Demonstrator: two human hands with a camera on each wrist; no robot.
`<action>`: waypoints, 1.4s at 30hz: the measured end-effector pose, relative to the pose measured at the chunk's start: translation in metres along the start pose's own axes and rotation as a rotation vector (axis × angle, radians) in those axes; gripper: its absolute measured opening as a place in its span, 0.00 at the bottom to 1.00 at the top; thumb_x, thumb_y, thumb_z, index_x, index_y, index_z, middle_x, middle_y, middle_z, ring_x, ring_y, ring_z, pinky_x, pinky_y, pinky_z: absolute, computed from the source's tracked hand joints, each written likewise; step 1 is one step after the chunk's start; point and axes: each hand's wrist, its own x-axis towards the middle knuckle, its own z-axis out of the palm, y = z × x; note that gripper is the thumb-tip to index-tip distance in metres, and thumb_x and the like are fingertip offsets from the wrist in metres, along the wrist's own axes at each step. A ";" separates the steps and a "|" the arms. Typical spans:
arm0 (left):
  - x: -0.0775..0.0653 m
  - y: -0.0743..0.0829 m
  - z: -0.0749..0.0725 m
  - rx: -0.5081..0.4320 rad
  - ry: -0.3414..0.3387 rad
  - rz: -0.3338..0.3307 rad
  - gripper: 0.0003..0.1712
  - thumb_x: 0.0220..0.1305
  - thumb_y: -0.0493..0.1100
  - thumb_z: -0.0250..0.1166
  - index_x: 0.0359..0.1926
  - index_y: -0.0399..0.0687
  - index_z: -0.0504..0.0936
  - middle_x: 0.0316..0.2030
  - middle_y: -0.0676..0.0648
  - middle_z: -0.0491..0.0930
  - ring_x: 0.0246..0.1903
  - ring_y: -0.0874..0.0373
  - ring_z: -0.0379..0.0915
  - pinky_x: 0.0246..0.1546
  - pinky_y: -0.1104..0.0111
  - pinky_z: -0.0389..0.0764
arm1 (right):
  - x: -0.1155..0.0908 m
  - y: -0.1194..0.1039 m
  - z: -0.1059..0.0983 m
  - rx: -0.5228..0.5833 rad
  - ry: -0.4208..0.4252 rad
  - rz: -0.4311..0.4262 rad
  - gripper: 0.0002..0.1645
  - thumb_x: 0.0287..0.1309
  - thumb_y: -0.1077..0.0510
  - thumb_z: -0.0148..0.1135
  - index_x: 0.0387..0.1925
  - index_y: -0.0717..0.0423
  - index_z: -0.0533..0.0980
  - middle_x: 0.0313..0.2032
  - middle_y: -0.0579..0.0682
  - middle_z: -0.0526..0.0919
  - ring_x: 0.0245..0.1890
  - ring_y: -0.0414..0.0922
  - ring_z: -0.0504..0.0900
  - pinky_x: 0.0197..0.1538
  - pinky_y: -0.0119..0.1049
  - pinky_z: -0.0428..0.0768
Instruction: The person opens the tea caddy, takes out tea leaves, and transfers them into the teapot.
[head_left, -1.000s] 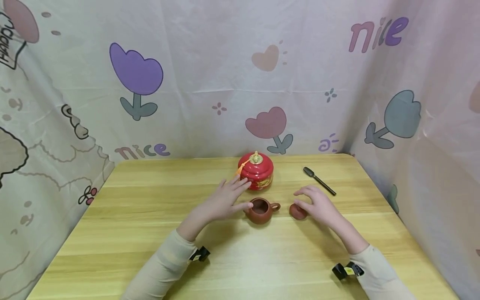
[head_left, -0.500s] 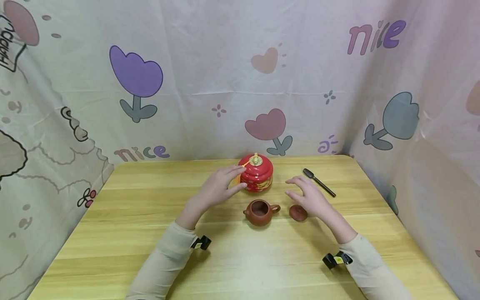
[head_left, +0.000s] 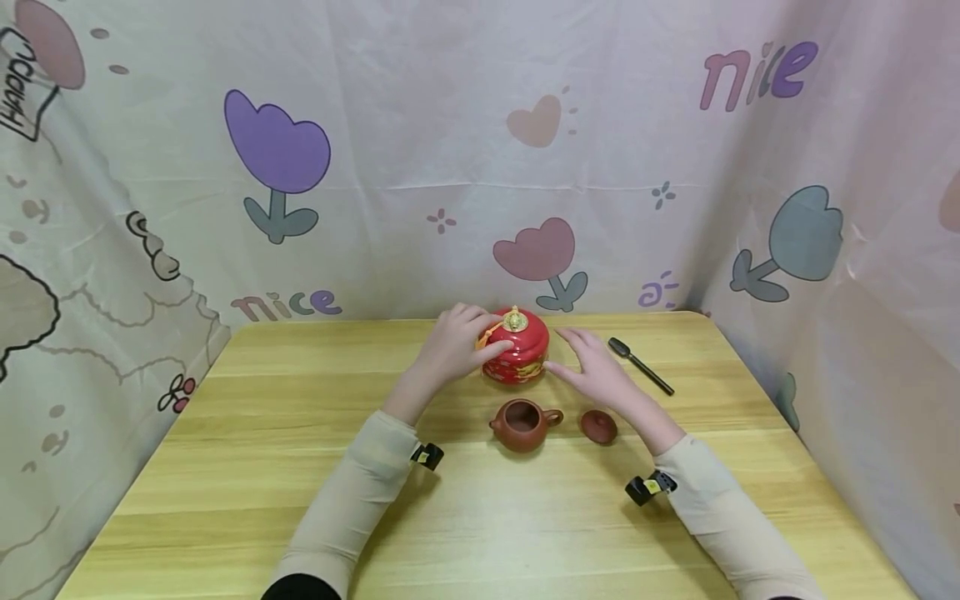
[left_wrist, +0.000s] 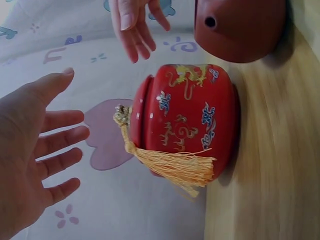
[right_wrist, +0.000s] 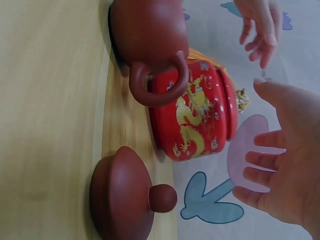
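Note:
A red lidded jar (head_left: 517, 346) with gold dragon decoration, a gold knob and an orange tassel (left_wrist: 175, 167) stands at the back of the table. To its left, my left hand (head_left: 456, 346) hovers with fingers spread, apart from the jar in the left wrist view. On the other side my right hand (head_left: 596, 371) is held with fingers extended, near the jar but not touching it in the right wrist view. Both hands hold nothing. In front of the jar sits a brown clay teapot (head_left: 519, 437) without its lid, spout left and handle right. Its round lid (head_left: 599, 427) lies beside it, knob up.
A dark slim scoop-like tool (head_left: 642, 367) lies at the back right of the wooden table (head_left: 300, 467). Behind the table hangs a patterned cloth (head_left: 405, 125), which also closes off both sides.
My left hand has moved from beside the teapot up and right to the jar's left side. My right hand has left the teapot lid, moving left and up towards the jar.

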 end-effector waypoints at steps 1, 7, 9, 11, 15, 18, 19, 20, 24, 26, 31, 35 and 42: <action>0.002 -0.001 0.001 0.015 0.002 -0.002 0.28 0.60 0.63 0.65 0.52 0.50 0.84 0.48 0.48 0.82 0.50 0.53 0.71 0.51 0.57 0.75 | 0.003 0.000 0.002 -0.004 -0.004 0.000 0.43 0.61 0.41 0.62 0.69 0.61 0.63 0.68 0.65 0.65 0.68 0.62 0.64 0.69 0.61 0.64; 0.016 -0.006 0.009 0.119 -0.014 0.004 0.30 0.61 0.68 0.60 0.51 0.52 0.84 0.46 0.49 0.80 0.48 0.52 0.70 0.47 0.59 0.73 | 0.019 -0.001 0.013 -0.047 -0.035 0.005 0.46 0.61 0.38 0.60 0.70 0.62 0.62 0.69 0.64 0.64 0.69 0.62 0.62 0.69 0.61 0.64; 0.022 -0.008 0.012 0.151 -0.036 0.001 0.31 0.61 0.69 0.60 0.52 0.52 0.83 0.47 0.48 0.79 0.49 0.52 0.70 0.48 0.58 0.73 | 0.024 0.000 0.015 -0.063 -0.061 0.020 0.47 0.62 0.37 0.59 0.71 0.62 0.60 0.70 0.64 0.63 0.71 0.62 0.61 0.69 0.62 0.63; 0.028 -0.009 0.016 0.177 -0.064 -0.008 0.32 0.61 0.69 0.59 0.53 0.52 0.83 0.48 0.48 0.79 0.50 0.52 0.69 0.49 0.58 0.73 | 0.029 0.000 0.017 -0.084 -0.086 0.034 0.49 0.62 0.36 0.58 0.72 0.62 0.58 0.71 0.64 0.61 0.72 0.62 0.59 0.70 0.62 0.62; 0.041 -0.011 0.023 0.206 -0.113 -0.026 0.34 0.61 0.72 0.56 0.54 0.54 0.82 0.49 0.49 0.77 0.50 0.52 0.67 0.50 0.58 0.72 | 0.037 0.002 0.019 -0.108 -0.130 0.062 0.52 0.62 0.34 0.56 0.73 0.64 0.55 0.73 0.64 0.58 0.73 0.62 0.55 0.70 0.62 0.60; 0.048 -0.011 0.027 0.213 -0.135 -0.037 0.34 0.61 0.73 0.55 0.52 0.54 0.82 0.48 0.49 0.76 0.50 0.52 0.67 0.49 0.59 0.71 | 0.042 0.002 0.021 -0.107 -0.148 0.074 0.53 0.62 0.33 0.56 0.73 0.65 0.54 0.73 0.64 0.57 0.74 0.62 0.55 0.70 0.64 0.60; 0.050 -0.011 0.028 0.214 -0.140 -0.043 0.34 0.61 0.73 0.55 0.51 0.54 0.82 0.48 0.49 0.76 0.50 0.53 0.67 0.49 0.59 0.71 | 0.043 0.002 0.022 -0.108 -0.150 0.075 0.53 0.62 0.32 0.55 0.73 0.65 0.54 0.73 0.64 0.57 0.74 0.62 0.55 0.69 0.64 0.60; 0.051 -0.011 0.029 0.215 -0.143 -0.048 0.33 0.61 0.73 0.55 0.50 0.54 0.82 0.48 0.49 0.76 0.49 0.53 0.67 0.48 0.59 0.71 | 0.045 0.003 0.023 -0.103 -0.151 0.080 0.53 0.62 0.32 0.55 0.73 0.64 0.54 0.73 0.64 0.57 0.74 0.61 0.55 0.69 0.65 0.60; 0.054 -0.011 0.032 0.222 -0.149 -0.064 0.30 0.61 0.73 0.54 0.43 0.55 0.81 0.46 0.50 0.76 0.48 0.54 0.67 0.47 0.60 0.71 | 0.050 0.005 0.027 -0.092 -0.157 0.083 0.53 0.62 0.32 0.55 0.74 0.64 0.54 0.74 0.63 0.56 0.74 0.61 0.54 0.69 0.66 0.59; 0.055 -0.011 0.032 0.213 -0.152 -0.073 0.29 0.61 0.73 0.55 0.41 0.55 0.80 0.45 0.51 0.75 0.48 0.54 0.66 0.46 0.61 0.71 | 0.051 0.006 0.028 -0.080 -0.164 0.088 0.54 0.62 0.32 0.55 0.74 0.63 0.53 0.74 0.63 0.55 0.75 0.61 0.53 0.70 0.66 0.59; 0.056 -0.010 0.035 0.189 -0.150 -0.087 0.27 0.62 0.71 0.56 0.38 0.54 0.79 0.43 0.52 0.76 0.46 0.55 0.66 0.45 0.63 0.71 | 0.050 0.008 0.032 -0.078 -0.165 0.089 0.55 0.61 0.30 0.54 0.74 0.63 0.53 0.75 0.61 0.52 0.75 0.60 0.52 0.70 0.65 0.59; 0.057 -0.009 0.038 0.172 -0.143 -0.098 0.25 0.62 0.69 0.57 0.37 0.53 0.78 0.42 0.52 0.76 0.45 0.55 0.66 0.45 0.63 0.71 | 0.048 0.008 0.031 -0.083 -0.168 0.098 0.56 0.61 0.28 0.53 0.75 0.61 0.52 0.75 0.61 0.52 0.75 0.61 0.54 0.69 0.66 0.60; 0.056 -0.009 0.043 0.093 -0.115 -0.140 0.23 0.62 0.66 0.60 0.33 0.51 0.77 0.39 0.51 0.76 0.43 0.54 0.67 0.45 0.61 0.73 | 0.049 0.008 0.029 -0.091 -0.167 0.086 0.55 0.60 0.28 0.53 0.74 0.61 0.53 0.74 0.62 0.56 0.73 0.62 0.57 0.69 0.64 0.61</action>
